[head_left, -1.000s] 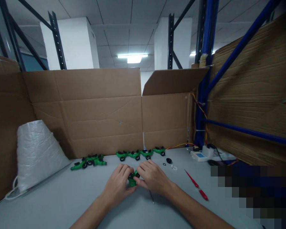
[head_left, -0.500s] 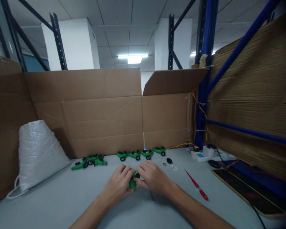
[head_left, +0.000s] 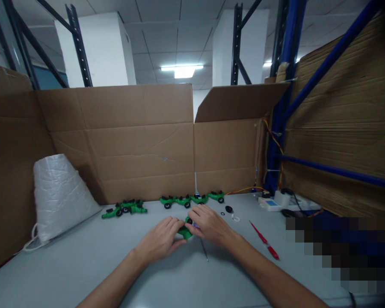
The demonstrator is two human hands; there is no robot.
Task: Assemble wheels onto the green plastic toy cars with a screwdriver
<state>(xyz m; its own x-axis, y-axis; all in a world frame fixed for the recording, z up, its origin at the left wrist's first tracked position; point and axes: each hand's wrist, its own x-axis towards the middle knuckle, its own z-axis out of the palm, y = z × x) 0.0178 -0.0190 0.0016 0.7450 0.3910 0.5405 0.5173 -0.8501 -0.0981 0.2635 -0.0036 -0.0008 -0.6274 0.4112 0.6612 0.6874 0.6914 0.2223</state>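
Observation:
A small green toy vehicle [head_left: 185, 232] with a black wheel is between my hands, low over the middle of the table. My left hand [head_left: 162, 238] grips its left side, fingers curled and thumb underneath. On the other side, the fingers of my right hand [head_left: 211, 225] close over its right end and hide much of it. A thin metal rod [head_left: 204, 250], like a screwdriver shaft, sticks out below my right palm; whether that hand holds it I cannot tell. Behind the hands stands a row of similar green toy vehicles [head_left: 183, 201].
More green toy vehicles [head_left: 125, 208] cluster at the back left, near a white padded bag [head_left: 62, 199]. A black disc [head_left: 229, 209], small rings and a red pen-like tool [head_left: 265, 240] lie to the right. A power strip [head_left: 276, 202] sits by the blue post; cardboard walls [head_left: 141, 145] surround the table.
Both hands and the toy vehicle have shifted slightly up in view, and the toy appears turned a little between the fingers. The camera view has tilted down slightly less far left.

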